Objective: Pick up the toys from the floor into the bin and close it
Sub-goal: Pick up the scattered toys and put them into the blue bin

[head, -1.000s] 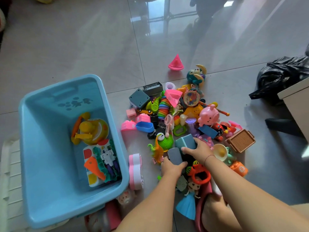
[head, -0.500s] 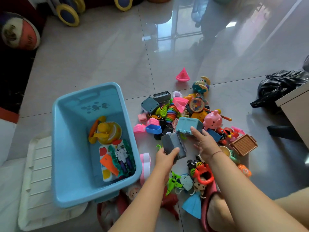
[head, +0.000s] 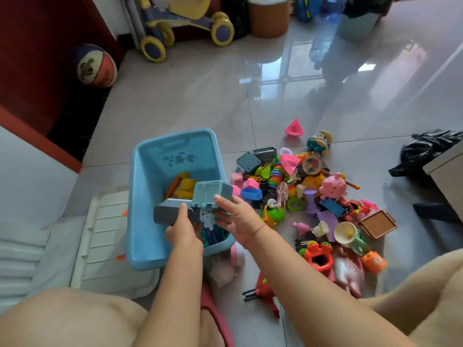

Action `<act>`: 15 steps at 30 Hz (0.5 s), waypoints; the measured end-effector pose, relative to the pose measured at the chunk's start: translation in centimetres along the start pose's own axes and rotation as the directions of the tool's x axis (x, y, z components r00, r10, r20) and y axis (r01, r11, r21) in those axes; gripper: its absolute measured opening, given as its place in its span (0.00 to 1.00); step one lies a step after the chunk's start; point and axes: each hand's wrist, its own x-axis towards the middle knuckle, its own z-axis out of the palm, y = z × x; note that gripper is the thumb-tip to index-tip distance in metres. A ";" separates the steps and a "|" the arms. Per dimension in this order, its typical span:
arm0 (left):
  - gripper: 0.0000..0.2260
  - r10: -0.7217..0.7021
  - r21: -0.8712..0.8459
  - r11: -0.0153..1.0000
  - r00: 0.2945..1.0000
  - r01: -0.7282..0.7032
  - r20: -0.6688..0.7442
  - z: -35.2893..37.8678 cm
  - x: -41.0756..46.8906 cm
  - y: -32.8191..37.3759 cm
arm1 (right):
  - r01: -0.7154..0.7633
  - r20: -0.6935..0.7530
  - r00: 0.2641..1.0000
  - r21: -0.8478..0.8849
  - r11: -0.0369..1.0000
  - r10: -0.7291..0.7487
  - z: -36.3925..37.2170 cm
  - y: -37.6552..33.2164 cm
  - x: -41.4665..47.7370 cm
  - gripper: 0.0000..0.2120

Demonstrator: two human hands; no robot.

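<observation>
Left grip [head: 184,229] is pinching a grey rectangular plastic block [head: 166,214], right grip [head: 238,216] is holding a teal plastic box toy [head: 211,192], both hovering over the light blue plastic bin [head: 145,209].

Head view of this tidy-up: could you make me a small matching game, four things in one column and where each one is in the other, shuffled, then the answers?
Things:
1. grey block
2. teal block
3. pink pig
4. basketball

Places:
a. in the toy pile on the floor
b. held by the left hand over the blue bin
c. beside the red wall
d. held by the right hand over the bin

Pairs: 1-b, 2-d, 3-a, 4-c
</observation>
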 end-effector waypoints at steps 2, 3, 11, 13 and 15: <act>0.23 -0.005 -0.003 1.000 0.999 0.005 0.039 -0.4 -0.2 -0.4 | -0.039 -0.015 0.999 -0.027 0.999 0.038 0.3 0.8 -0.1 0.13; 0.23 -0.001 -0.001 1.000 0.998 0.001 0.066 -0.4 -0.4 -0.6 | -0.051 -0.035 0.998 -0.043 0.998 0.050 -0.1 1.0 -0.1 0.15; 0.19 0.120 0.304 0.924 0.931 -0.232 0.346 1.9 -4.2 -5.4 | 0.005 -0.340 0.940 -0.064 0.998 -0.027 -9.8 0.2 -1.3 0.20; 0.14 0.112 0.399 0.861 0.882 -0.316 0.457 2.2 -5.2 -7.9 | 0.001 -0.492 0.867 -0.169 0.986 -0.085 -13.6 0.4 -2.1 0.21; 0.10 0.066 0.478 0.795 0.837 -0.373 0.543 2.3 -5.6 -10.7 | -0.058 -0.615 0.777 -0.280 0.958 -0.133 -17.3 1.2 -3.2 0.23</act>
